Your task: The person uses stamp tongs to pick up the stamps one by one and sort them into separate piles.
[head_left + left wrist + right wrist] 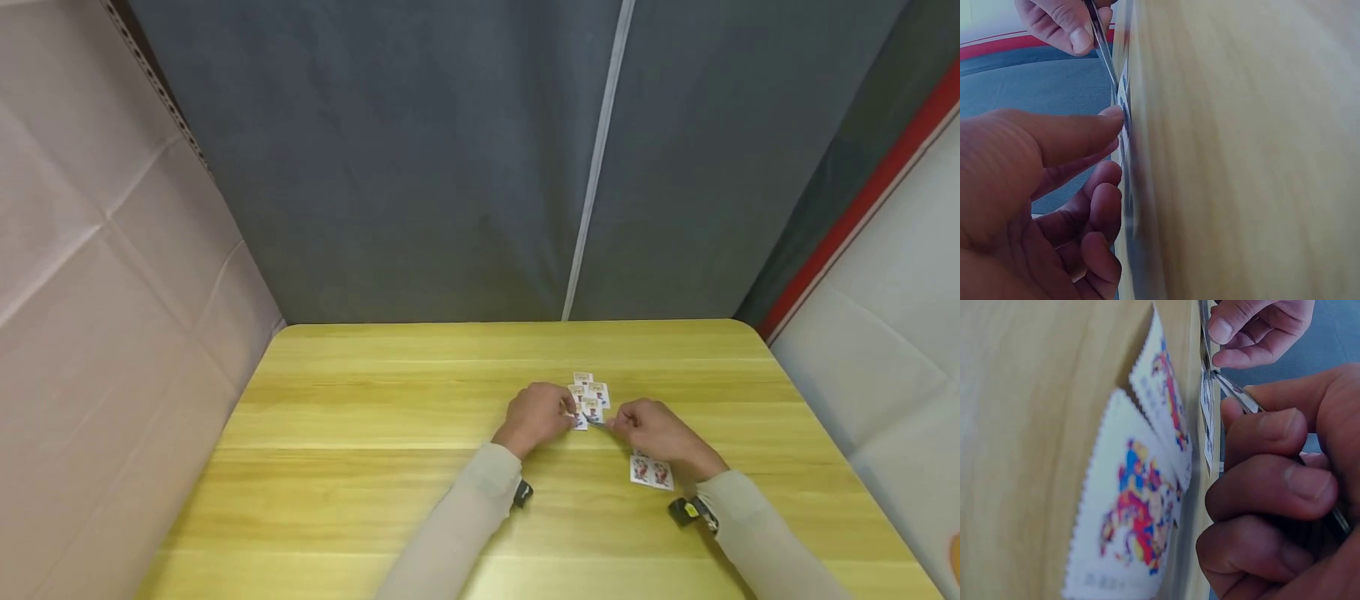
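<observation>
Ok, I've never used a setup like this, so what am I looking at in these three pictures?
No machine here: a person works with two bare hands at a yellow wooden table. The wide picture comes from a camera on the person's head, looking down at both hands. The other two come from cameras strapped to each wrist, so they show the table sideways and very close.

On the table lies a small cluster of stamps between the hands, and a joined pair of stamps under the right wrist, with toothed edges and a red and blue figure.

The right hand grips thin metal tweezers, their tips at the cluster. The left hand rests its fingertips on the stamps there. Whether the tweezers already pinch a stamp, I cannot tell.
</observation>
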